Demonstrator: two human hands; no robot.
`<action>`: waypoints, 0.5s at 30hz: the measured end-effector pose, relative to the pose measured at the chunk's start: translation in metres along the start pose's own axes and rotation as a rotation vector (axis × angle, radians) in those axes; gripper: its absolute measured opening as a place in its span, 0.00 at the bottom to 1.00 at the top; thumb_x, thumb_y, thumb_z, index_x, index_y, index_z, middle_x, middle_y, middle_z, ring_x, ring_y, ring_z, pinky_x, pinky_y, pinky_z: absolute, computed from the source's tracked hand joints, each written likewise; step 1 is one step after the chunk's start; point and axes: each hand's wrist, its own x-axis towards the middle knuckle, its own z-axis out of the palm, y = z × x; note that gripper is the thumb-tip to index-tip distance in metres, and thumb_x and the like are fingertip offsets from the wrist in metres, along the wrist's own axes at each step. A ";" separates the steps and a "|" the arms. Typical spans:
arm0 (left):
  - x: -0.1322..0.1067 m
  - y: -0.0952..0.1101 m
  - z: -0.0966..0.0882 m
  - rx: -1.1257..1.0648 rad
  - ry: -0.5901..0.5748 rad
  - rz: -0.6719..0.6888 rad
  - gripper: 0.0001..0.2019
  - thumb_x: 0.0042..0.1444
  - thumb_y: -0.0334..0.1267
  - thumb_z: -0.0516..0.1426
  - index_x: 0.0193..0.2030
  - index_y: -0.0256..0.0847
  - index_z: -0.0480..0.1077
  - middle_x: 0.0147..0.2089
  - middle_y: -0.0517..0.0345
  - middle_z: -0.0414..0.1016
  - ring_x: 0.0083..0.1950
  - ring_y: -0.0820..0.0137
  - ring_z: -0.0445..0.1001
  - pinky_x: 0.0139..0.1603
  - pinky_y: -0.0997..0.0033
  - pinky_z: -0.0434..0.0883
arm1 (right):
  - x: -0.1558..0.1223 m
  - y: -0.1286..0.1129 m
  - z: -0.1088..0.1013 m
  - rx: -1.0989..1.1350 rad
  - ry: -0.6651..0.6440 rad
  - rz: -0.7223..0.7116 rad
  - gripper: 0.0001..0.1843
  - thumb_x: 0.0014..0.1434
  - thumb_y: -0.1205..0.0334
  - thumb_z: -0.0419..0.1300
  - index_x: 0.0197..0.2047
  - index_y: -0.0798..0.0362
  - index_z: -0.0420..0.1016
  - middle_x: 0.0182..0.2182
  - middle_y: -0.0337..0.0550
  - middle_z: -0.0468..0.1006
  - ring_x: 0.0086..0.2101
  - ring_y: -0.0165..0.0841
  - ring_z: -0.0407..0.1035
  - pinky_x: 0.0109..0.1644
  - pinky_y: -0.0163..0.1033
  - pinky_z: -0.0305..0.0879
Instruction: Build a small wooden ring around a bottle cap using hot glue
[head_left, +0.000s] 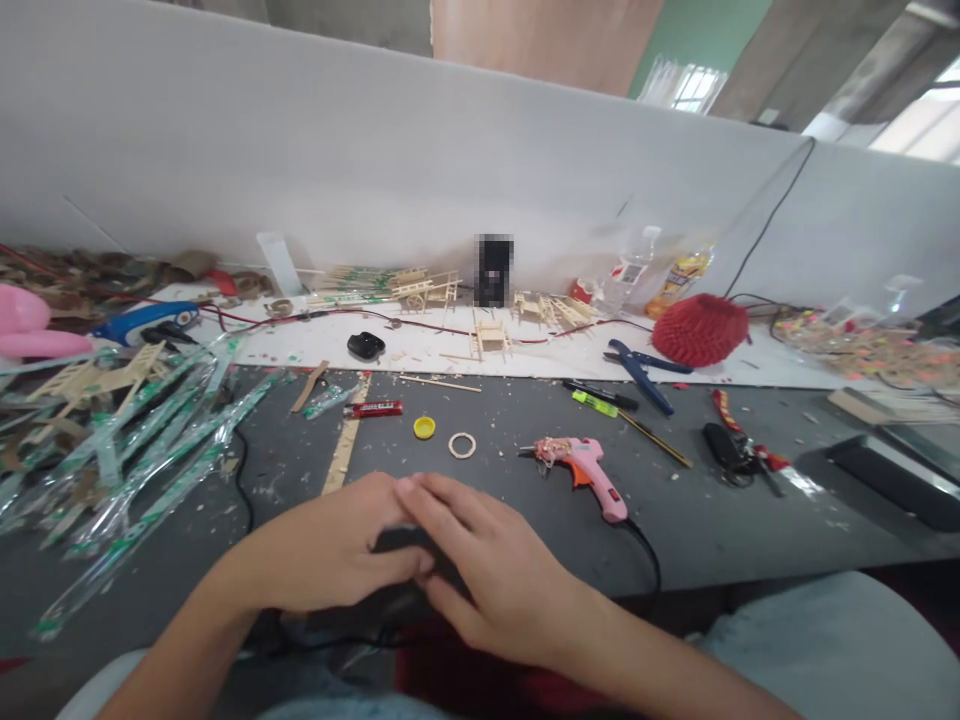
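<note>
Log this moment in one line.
left hand: touching right hand; dark shape: between them, unidentifiable; ring: beyond hands; yellow cap: left of ring; pink glue gun: right of hands

Matt and scuffed across the flat grey tabletop [720,525]. Smooth, lightly shiny plastic on the pink pistol-shaped glue gun [590,465] and round yellow cap [424,428]. Glossy on the red cylindrical battery [379,409]. Bare, pale wood in the small slatted chair [491,339]. Rough, ridged on the domed red bundle [701,330]. Too blurred to tell on the dark held object [401,538].

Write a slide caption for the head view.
Two hands together at a cluttered gray workbench, with a yellow cap, pale ring and pink glue gun nearby.
</note>
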 end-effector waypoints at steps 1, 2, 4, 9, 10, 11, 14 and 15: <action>0.000 -0.004 -0.007 -0.019 0.015 0.043 0.08 0.66 0.44 0.67 0.50 0.52 0.86 0.46 0.62 0.91 0.45 0.62 0.89 0.49 0.64 0.85 | -0.002 0.002 -0.001 0.051 0.011 0.091 0.40 0.72 0.63 0.60 0.83 0.49 0.52 0.72 0.55 0.72 0.66 0.41 0.72 0.68 0.46 0.72; -0.001 -0.008 -0.013 -0.039 0.063 0.078 0.11 0.67 0.47 0.65 0.55 0.55 0.84 0.51 0.61 0.91 0.49 0.59 0.89 0.53 0.62 0.85 | -0.004 0.002 -0.002 0.089 0.021 0.192 0.38 0.73 0.63 0.61 0.81 0.48 0.56 0.66 0.50 0.80 0.58 0.38 0.79 0.61 0.42 0.76; -0.001 -0.021 -0.022 -0.059 0.221 0.116 0.21 0.76 0.52 0.55 0.71 0.57 0.71 0.57 0.57 0.89 0.56 0.57 0.88 0.56 0.57 0.85 | -0.011 0.003 -0.005 0.112 0.028 0.361 0.26 0.74 0.63 0.60 0.72 0.46 0.72 0.48 0.40 0.89 0.42 0.33 0.84 0.46 0.35 0.79; 0.002 -0.053 -0.025 0.196 0.636 0.028 0.22 0.78 0.48 0.53 0.73 0.45 0.67 0.76 0.42 0.71 0.74 0.47 0.72 0.76 0.31 0.65 | -0.013 0.017 -0.020 -0.119 0.016 0.547 0.12 0.75 0.63 0.60 0.49 0.51 0.87 0.33 0.42 0.87 0.34 0.39 0.82 0.42 0.42 0.76; 0.005 -0.058 -0.023 0.284 0.674 -0.005 0.18 0.75 0.46 0.59 0.66 0.43 0.74 0.76 0.43 0.70 0.79 0.44 0.64 0.79 0.27 0.55 | -0.007 0.021 -0.024 -0.178 0.012 0.558 0.11 0.75 0.63 0.61 0.50 0.52 0.86 0.37 0.46 0.88 0.39 0.42 0.83 0.46 0.45 0.76; 0.007 -0.062 -0.019 0.366 0.698 -0.029 0.14 0.72 0.44 0.63 0.59 0.41 0.78 0.75 0.44 0.72 0.81 0.43 0.61 0.80 0.25 0.49 | 0.001 0.027 -0.028 -0.235 0.005 0.558 0.09 0.74 0.63 0.63 0.51 0.53 0.85 0.43 0.48 0.88 0.46 0.44 0.82 0.51 0.48 0.76; 0.015 -0.073 -0.010 0.524 0.696 -0.047 0.08 0.71 0.41 0.65 0.47 0.39 0.81 0.63 0.47 0.81 0.71 0.50 0.73 0.77 0.31 0.60 | 0.033 0.044 -0.036 -0.385 -0.032 0.546 0.13 0.74 0.59 0.65 0.58 0.53 0.81 0.55 0.50 0.83 0.57 0.46 0.77 0.61 0.56 0.74; 0.017 -0.075 -0.007 0.555 0.680 -0.039 0.08 0.72 0.41 0.64 0.47 0.40 0.81 0.60 0.49 0.83 0.66 0.53 0.77 0.74 0.35 0.66 | 0.043 0.049 -0.036 -0.424 -0.056 0.541 0.14 0.74 0.57 0.66 0.58 0.53 0.80 0.57 0.50 0.82 0.58 0.46 0.76 0.62 0.58 0.74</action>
